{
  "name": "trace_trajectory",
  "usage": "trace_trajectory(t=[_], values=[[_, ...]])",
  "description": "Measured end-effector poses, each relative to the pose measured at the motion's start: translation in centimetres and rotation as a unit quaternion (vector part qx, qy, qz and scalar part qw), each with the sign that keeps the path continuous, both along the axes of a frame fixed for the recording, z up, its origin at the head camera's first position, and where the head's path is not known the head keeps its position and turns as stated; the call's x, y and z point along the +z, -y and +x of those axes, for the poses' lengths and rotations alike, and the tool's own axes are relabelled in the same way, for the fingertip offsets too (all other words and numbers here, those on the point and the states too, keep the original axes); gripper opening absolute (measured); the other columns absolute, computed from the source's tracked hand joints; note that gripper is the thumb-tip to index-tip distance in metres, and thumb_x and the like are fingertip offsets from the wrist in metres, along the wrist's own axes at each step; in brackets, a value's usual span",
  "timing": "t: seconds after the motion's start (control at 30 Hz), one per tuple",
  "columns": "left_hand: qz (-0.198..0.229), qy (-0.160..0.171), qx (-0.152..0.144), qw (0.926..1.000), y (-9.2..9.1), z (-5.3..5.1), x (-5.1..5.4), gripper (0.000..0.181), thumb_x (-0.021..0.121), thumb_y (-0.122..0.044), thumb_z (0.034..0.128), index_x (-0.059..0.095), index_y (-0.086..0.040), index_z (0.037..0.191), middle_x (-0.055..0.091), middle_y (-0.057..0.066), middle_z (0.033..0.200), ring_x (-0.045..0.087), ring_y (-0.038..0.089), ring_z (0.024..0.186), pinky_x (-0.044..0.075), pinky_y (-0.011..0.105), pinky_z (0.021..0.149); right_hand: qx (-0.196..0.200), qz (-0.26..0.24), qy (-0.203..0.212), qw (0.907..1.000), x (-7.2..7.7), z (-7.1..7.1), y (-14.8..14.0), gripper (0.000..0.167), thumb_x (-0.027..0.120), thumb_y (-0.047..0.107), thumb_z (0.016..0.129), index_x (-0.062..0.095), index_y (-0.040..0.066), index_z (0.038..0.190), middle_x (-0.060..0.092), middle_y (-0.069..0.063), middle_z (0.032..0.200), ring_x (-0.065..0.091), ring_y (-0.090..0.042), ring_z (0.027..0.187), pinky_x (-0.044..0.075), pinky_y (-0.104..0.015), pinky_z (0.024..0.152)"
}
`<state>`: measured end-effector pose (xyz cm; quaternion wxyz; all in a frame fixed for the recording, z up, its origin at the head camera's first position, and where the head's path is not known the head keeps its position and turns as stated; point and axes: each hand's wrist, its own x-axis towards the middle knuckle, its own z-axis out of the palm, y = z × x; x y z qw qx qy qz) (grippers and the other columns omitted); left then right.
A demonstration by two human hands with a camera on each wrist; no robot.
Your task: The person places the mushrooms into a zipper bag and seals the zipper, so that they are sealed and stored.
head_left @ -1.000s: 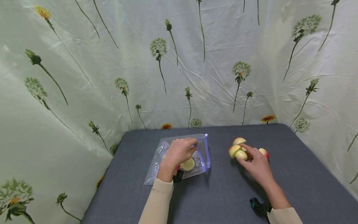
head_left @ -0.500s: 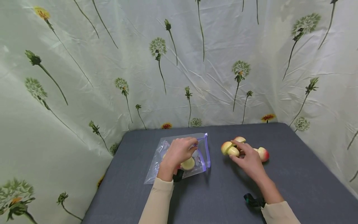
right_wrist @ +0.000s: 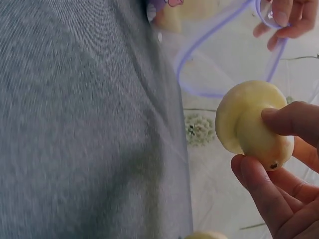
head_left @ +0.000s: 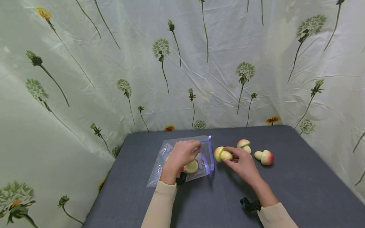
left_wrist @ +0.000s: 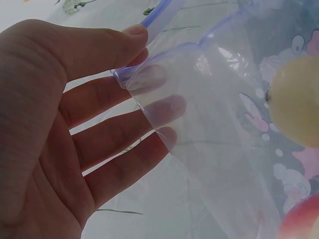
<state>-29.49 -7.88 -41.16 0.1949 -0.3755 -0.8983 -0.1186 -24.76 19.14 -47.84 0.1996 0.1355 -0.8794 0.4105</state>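
My left hand (head_left: 182, 153) pinches the purple-edged mouth of a clear zip bag (head_left: 156, 175); the left wrist view shows thumb and forefinger on the purple zip strip (left_wrist: 164, 15), with the other fingertips behind the film. Inside the bag lie pale and reddish mushroom-shaped pieces (head_left: 191, 167), partly hidden by my left hand. My right hand (head_left: 245, 166) holds a yellow toy mushroom (head_left: 219, 154) by its stem, cap pointing left, just right of the bag's mouth. In the right wrist view the mushroom (right_wrist: 251, 117) sits between thumb and fingers, and the bag's mouth gapes open beyond it.
Two more mushrooms lie on the dark grey table (head_left: 211, 205): one with an orange-tinged cap (head_left: 243, 143) towards the back, one with a red-topped cap (head_left: 267, 157) farther right. A flower-printed curtain (head_left: 216, 79) hangs behind and beside the table.
My right hand has carried the yellow mushroom leftwards from beside the other two mushrooms to near the bag's mouth. My left hand and the bag have stayed in place.
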Motion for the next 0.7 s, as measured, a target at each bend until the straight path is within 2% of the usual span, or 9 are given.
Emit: trace_trajectory(t=[0.13,0.47,0.7], values=[[0.000,-0.004,0.000,1.0000,0.0,0.1,0.1,0.009,0.075,-0.023,0.0929,0.071,-0.023,0.100,0.068,-0.012,0.090,0.057,0.005,0.066,0.048,0.026,0.058,0.007,-0.008,0.001,0.9999,-0.1,-0.1,0.9,0.044,0.086,0.014,0.081,0.071,0.013,0.123,0.068,-0.004,0.108,0.068,-0.019,0.090,0.058,-0.042,0.076],[0.005,-0.007,-0.001,1.0000,0.1,0.2,0.1,0.009,0.075,-0.024,0.0935,0.072,-0.022,0.102,0.068,-0.012,0.089,0.057,0.006,0.065,0.048,0.029,0.058,0.025,-0.024,0.044,0.9984,-0.1,-0.3,2.3,0.039,0.085,0.021,0.084,0.071,0.019,0.121,0.068,0.000,0.111,0.069,-0.017,0.088,0.057,-0.041,0.077],[0.007,-0.006,-0.003,1.0000,0.2,0.2,0.1,0.008,0.075,-0.023,0.0935,0.071,-0.023,0.101,0.068,-0.012,0.088,0.052,0.004,0.061,0.046,0.026,0.057,0.055,-0.054,0.108,0.9912,0.1,-0.4,3.0,0.041,0.084,0.027,0.085,0.070,0.025,0.123,0.069,0.001,0.119,0.069,-0.016,0.091,0.056,-0.033,0.075]])
